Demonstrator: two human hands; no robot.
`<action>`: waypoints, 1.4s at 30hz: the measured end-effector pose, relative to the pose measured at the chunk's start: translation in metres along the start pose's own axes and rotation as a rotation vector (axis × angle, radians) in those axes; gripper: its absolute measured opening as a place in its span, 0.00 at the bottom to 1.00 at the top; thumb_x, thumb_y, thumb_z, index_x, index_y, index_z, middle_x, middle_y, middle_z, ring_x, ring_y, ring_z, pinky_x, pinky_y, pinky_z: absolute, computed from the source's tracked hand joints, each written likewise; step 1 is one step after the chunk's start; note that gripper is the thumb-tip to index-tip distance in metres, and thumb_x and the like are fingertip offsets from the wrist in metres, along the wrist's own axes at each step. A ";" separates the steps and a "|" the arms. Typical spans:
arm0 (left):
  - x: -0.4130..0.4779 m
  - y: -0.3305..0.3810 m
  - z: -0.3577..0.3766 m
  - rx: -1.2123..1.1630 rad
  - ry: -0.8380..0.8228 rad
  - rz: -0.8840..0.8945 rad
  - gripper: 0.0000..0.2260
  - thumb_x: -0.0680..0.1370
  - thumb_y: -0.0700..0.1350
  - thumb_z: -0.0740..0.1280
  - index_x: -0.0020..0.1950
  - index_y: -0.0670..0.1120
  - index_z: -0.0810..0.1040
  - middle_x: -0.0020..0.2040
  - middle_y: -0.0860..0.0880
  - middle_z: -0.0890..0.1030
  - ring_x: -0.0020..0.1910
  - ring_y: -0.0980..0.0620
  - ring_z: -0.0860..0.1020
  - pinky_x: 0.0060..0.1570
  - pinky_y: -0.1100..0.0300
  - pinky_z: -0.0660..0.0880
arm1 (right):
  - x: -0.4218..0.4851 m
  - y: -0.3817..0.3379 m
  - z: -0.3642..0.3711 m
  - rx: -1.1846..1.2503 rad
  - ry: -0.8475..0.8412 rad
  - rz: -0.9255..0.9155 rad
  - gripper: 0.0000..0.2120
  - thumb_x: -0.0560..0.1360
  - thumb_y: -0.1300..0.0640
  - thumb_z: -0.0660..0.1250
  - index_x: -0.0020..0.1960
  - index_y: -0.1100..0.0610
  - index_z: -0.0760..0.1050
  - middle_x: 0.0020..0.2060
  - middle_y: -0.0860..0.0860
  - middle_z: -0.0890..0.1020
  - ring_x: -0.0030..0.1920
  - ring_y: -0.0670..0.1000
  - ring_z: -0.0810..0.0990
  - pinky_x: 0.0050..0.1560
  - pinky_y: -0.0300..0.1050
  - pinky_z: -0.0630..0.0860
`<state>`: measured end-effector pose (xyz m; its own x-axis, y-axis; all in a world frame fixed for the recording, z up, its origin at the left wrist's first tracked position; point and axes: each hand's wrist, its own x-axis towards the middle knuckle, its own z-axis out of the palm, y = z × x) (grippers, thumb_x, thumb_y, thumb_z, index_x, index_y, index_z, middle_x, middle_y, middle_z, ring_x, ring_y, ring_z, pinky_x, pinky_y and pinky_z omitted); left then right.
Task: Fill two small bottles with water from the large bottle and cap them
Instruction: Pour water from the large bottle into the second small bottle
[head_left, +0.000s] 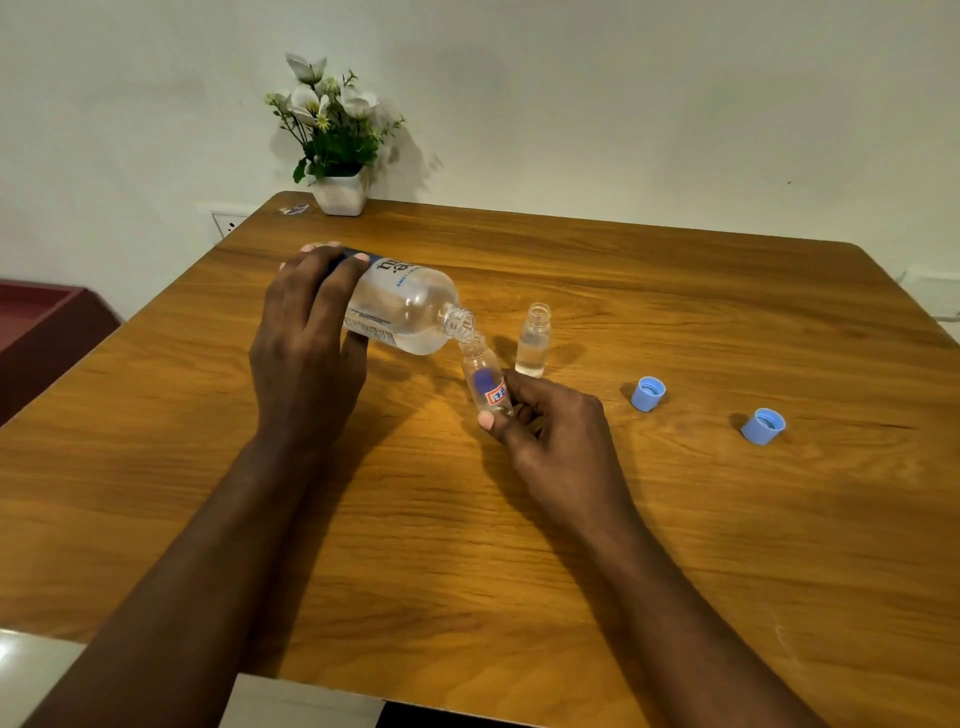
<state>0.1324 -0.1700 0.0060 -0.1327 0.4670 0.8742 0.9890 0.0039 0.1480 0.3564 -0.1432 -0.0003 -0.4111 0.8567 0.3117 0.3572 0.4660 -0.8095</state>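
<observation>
Fingers of the left hand (306, 338) wrap the large clear plastic bottle (405, 312), tipped so its threaded mouth sits over the small clear labelled bottle (485, 382). The right hand (550, 431) pinches that bottle, tilted. A second small clear bottle (533, 340) stands upright just beyond on the wood-grain worktop (519, 545). A blue plastic cap (648, 393) and a second blue cap (762, 426) lie to the right.

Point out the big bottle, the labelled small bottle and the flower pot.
big bottle (410, 306), head view, clear shoulder.
labelled small bottle (484, 381), head view, blue label.
flower pot (340, 196), head view, white front.
</observation>
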 end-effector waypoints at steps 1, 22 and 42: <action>0.000 0.000 0.000 0.000 0.000 0.000 0.20 0.75 0.34 0.69 0.66 0.39 0.72 0.65 0.38 0.75 0.67 0.40 0.71 0.65 0.48 0.71 | 0.000 0.000 0.000 0.000 0.000 0.000 0.14 0.72 0.53 0.70 0.58 0.49 0.81 0.39 0.42 0.84 0.36 0.41 0.76 0.41 0.49 0.77; 0.000 0.000 0.000 0.015 0.002 -0.006 0.21 0.74 0.33 0.69 0.67 0.40 0.72 0.65 0.39 0.75 0.67 0.41 0.70 0.66 0.53 0.69 | 0.000 0.000 0.001 -0.007 0.003 -0.002 0.16 0.71 0.51 0.69 0.59 0.47 0.80 0.41 0.44 0.85 0.38 0.44 0.78 0.43 0.52 0.77; 0.000 0.000 0.001 0.008 -0.002 0.000 0.21 0.74 0.33 0.69 0.67 0.40 0.72 0.65 0.39 0.75 0.67 0.40 0.70 0.66 0.50 0.70 | -0.001 0.000 0.000 -0.006 0.003 0.000 0.16 0.71 0.52 0.69 0.59 0.47 0.81 0.39 0.44 0.84 0.36 0.43 0.77 0.41 0.52 0.77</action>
<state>0.1325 -0.1696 0.0055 -0.1330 0.4691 0.8731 0.9894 0.0115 0.1446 0.3562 -0.1439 -0.0004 -0.4084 0.8574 0.3132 0.3625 0.4673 -0.8064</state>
